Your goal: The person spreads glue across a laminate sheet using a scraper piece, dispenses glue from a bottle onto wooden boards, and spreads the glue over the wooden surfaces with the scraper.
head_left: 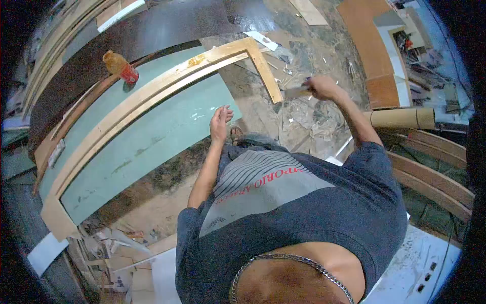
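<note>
My right hand (pixel 322 87) is closing firmly around a grey, flat-bladed hand tool (pixel 295 92); its long axis is running roughly crosswise before me, the blade pointing left. The tip is sitting right by the end of the pale, L-cornered wooden frame (pixel 172 76), though I cannot tell whether they are touching. My left hand (pixel 221 121) is hovering half-curled near the right end of a pale green flat sheet (pixel 157 116); I cannot tell whether it is holding anything. The frame is lying over that sheet, its long axis running from near left to far right, and its short arm is turning back toward me. Beyond it, an orange-brown bottle with a red label (pixel 120 67) is standing near a dark brown panel (pixel 152 30).
</note>
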Demonstrator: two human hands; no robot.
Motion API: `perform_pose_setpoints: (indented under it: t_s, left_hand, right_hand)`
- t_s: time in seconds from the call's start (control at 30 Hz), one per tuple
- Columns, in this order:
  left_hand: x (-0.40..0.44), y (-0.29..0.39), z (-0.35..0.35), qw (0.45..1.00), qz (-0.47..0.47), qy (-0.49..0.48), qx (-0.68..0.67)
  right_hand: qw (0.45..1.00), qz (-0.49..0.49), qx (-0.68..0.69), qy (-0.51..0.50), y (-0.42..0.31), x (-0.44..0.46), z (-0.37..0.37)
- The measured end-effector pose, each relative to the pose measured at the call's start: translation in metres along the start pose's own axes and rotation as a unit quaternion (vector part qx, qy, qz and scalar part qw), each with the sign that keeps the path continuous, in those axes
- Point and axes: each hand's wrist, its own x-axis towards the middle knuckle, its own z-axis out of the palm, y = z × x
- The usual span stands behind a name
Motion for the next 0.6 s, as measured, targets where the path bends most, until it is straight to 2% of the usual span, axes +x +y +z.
perform_pose_setpoints:
  t_s: [0.03, 0.1, 0.17, 0.23, 0.27, 0.3, 0.37, 0.43, 0.47, 0.53, 0.57, 0.6]
  left_hand:
    - [0.000, 0.001, 0.002, 1.000, -0.001, 0.008, -0.017]
    - [0.004, 0.011, 0.011, 0.999, -0.018, 0.002, 0.028]
    - [0.009, 0.023, 0.023, 0.997, -0.036, -0.004, 0.072]
    - [0.018, 0.035, 0.041, 0.985, 0.024, -0.027, 0.167]
    - [0.022, 0.043, 0.046, 0.965, 0.048, -0.027, 0.255]
    - [0.026, 0.056, 0.049, 0.964, 0.047, -0.028, 0.260]
    - [0.037, 0.079, 0.048, 0.930, 0.120, 0.114, 0.328]
    - [0.059, 0.096, 0.015, 0.781, 0.270, 0.249, 0.505]
    - [0.072, 0.110, -0.017, 0.755, 0.296, 0.235, 0.536]
    - [0.085, 0.149, -0.068, 0.646, 0.244, 0.223, 0.688]
    - [0.088, 0.163, -0.090, 0.588, 0.197, 0.196, 0.760]
    - [0.086, 0.172, -0.104, 0.585, 0.194, 0.197, 0.762]
  right_hand:
    - [1.000, 0.000, 0.009, 0.000, 0.007, 0.002, 0.009]
    - [0.973, -0.080, 0.108, 0.189, 0.021, 0.010, 0.025]
    - [0.976, -0.057, 0.122, 0.169, 0.014, 0.025, 0.022]
    - [0.965, -0.086, 0.119, 0.216, 0.016, 0.052, 0.028]
    - [0.964, -0.086, 0.125, 0.217, 0.018, 0.070, 0.034]
    - [0.959, -0.107, 0.120, 0.234, 0.022, 0.092, 0.043]
    - [0.952, -0.129, 0.118, 0.252, 0.027, 0.117, 0.045]
    - [0.945, -0.173, 0.088, 0.263, 0.031, 0.128, 0.046]
    - [0.945, -0.176, 0.090, 0.260, 0.030, 0.123, 0.042]
    - [0.979, -0.128, 0.057, 0.148, 0.023, 0.101, 0.030]
    - [0.979, -0.132, 0.060, 0.146, 0.024, 0.096, 0.038]
    - [0.969, -0.176, 0.076, 0.157, 0.030, 0.090, 0.048]
